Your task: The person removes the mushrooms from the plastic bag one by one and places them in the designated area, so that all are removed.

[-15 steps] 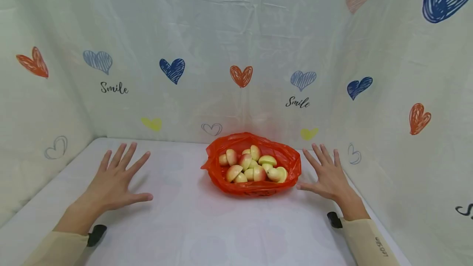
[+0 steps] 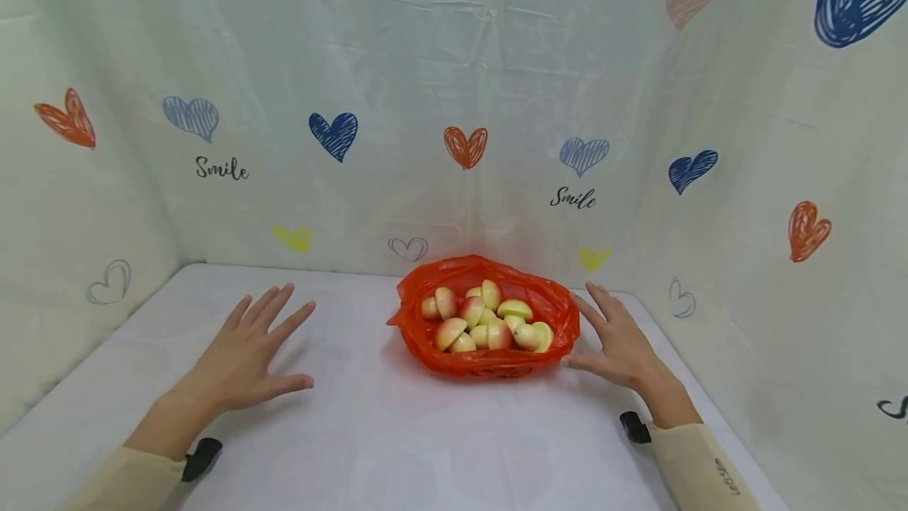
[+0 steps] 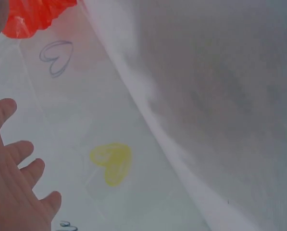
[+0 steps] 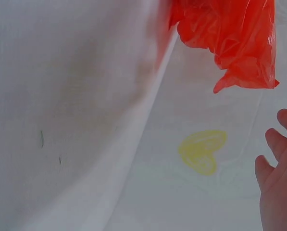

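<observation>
A red plastic bag [image 2: 482, 370] stands with its mouth spread wide near the back of the table. Several pale yellow, pink-tinged pieces shaped like mushrooms [image 2: 514, 308] are heaped inside it. My right hand [image 2: 624, 349] is close by the bag's right side, fingers spread and thumb toward its lower edge; whether it touches the plastic I cannot tell. Well to the left of the bag, my left hand [image 2: 241, 361] is held over the table with fingers apart and nothing in it. Both wrist views catch part of the red bag [image 4: 244, 43] beside the spread fingers.
A white cloth covers the table [image 2: 426, 448]. Behind and along both sides hangs a pale curtain [image 2: 426, 46] printed with hearts and the word Smile. A small black device [image 2: 202, 460] sits at the left wrist, another [image 2: 634, 427] at the right.
My left hand has shifted right and slightly forward, toward the bag. The right hand has moved a little left, closer to the bag's side. Bag and contents have stayed put.
</observation>
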`<control>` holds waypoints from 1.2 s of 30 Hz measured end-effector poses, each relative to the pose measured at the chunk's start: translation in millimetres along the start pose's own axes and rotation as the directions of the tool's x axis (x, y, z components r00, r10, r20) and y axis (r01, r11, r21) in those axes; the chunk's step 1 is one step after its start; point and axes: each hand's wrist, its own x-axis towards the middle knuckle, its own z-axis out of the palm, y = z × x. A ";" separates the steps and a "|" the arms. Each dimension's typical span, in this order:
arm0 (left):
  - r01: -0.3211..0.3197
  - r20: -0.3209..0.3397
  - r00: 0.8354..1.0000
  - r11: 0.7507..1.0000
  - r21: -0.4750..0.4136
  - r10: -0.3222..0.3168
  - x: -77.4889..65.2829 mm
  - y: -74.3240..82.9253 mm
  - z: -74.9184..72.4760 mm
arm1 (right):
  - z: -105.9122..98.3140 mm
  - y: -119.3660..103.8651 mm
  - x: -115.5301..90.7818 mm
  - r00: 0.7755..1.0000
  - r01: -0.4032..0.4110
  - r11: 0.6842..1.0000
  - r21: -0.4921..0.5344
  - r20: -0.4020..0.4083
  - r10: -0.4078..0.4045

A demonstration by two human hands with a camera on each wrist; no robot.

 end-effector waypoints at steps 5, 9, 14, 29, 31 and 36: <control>-0.007 0.013 1.000 0.999 -0.033 0.008 3.0 5.7 1.7 | -0.5 -1.9 2.0 1.000 -0.018 0.999 0.030 0.012 0.018; -0.006 0.014 1.000 0.998 -0.066 0.007 7.3 10.9 0.8 | 0.5 -7.4 7.0 0.998 -0.036 0.996 0.084 0.049 0.032; 0.033 0.072 0.997 0.993 -0.110 -0.026 16.7 22.0 2.0 | 2.0 -15.4 15.2 0.995 -0.063 0.986 0.154 0.085 0.050; -0.019 0.050 0.998 0.960 -0.279 0.035 49.5 59.7 21.5 | 12.3 -23.2 31.9 0.989 -0.099 0.963 0.251 0.135 0.067; -0.047 0.005 0.999 0.952 -0.304 0.051 55.3 63.8 22.6 | 13.2 -23.2 31.9 0.986 -0.110 0.962 0.251 0.147 0.074; -0.107 -0.064 0.994 0.923 -0.369 0.090 75.8 77.0 24.0 | 11.8 -21.3 29.6 0.980 -0.151 0.959 0.242 0.165 0.112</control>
